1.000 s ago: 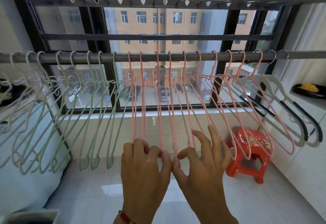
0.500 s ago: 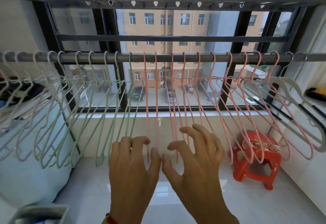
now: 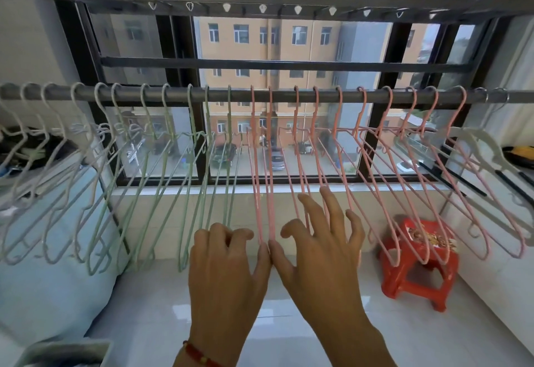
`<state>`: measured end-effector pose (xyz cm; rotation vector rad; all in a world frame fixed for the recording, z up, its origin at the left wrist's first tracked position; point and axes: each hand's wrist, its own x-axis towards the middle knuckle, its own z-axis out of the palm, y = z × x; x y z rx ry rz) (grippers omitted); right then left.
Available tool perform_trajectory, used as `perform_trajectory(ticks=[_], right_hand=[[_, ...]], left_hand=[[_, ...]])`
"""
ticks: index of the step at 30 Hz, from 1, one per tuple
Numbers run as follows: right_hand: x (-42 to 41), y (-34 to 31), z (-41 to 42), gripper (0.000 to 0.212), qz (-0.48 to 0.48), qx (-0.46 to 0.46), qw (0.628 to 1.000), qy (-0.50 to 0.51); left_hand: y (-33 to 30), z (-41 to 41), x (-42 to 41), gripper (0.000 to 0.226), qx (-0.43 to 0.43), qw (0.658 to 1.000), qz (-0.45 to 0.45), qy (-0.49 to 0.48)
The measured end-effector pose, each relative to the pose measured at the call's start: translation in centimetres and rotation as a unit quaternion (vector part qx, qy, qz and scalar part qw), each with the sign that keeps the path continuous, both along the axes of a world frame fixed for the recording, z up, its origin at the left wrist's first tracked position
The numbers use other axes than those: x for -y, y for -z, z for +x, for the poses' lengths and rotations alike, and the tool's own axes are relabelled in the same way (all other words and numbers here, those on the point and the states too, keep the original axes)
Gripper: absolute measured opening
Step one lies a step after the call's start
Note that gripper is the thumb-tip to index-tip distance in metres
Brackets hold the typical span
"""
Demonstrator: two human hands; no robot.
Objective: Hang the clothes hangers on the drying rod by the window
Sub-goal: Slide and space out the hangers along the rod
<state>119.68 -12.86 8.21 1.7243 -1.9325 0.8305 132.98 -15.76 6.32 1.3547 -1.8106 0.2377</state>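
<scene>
Since a moment ago both hands have drawn together again, thumbs now touching side by side below the pink hangers point(image 3: 318, 170). Left hand point(image 3: 228, 268) has its fingers curled at the lower ends of the hangers where the green hangers point(image 3: 185, 181) meet the pink ones; whether it actually grips one I cannot tell. Right hand point(image 3: 320, 251) is spread, fingers reaching up among the pink wires. All hangers, white hangers point(image 3: 57, 181) included, hang on the drying rod point(image 3: 242, 95) before the window point(image 3: 289, 48). A red stool point(image 3: 416, 268) stands on the pale tiled floor point(image 3: 161, 309) at right.
</scene>
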Motion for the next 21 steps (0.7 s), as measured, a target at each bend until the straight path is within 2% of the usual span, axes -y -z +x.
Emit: perform_trajectory(ticks=[8,14,21], right_hand=[[0.7,-0.1,0.1,0.037,-0.016,-0.029,0.999,0.005],[1.4,0.2,0.2,0.034,-0.013,-0.047,0.999,0.018],[0.9,0.4,0.2,0.032,-0.027,-0.028,0.999,0.022]], left_hand=[[0.0,0.1,0.1,0.023,0.007,1.000,-0.001,0.008],[0.2,0.1,0.3,0.020,-0.002,1.000,0.003,0.005],[0.3,0.8,0.0,0.015,-0.016,1.000,-0.013,-0.002]])
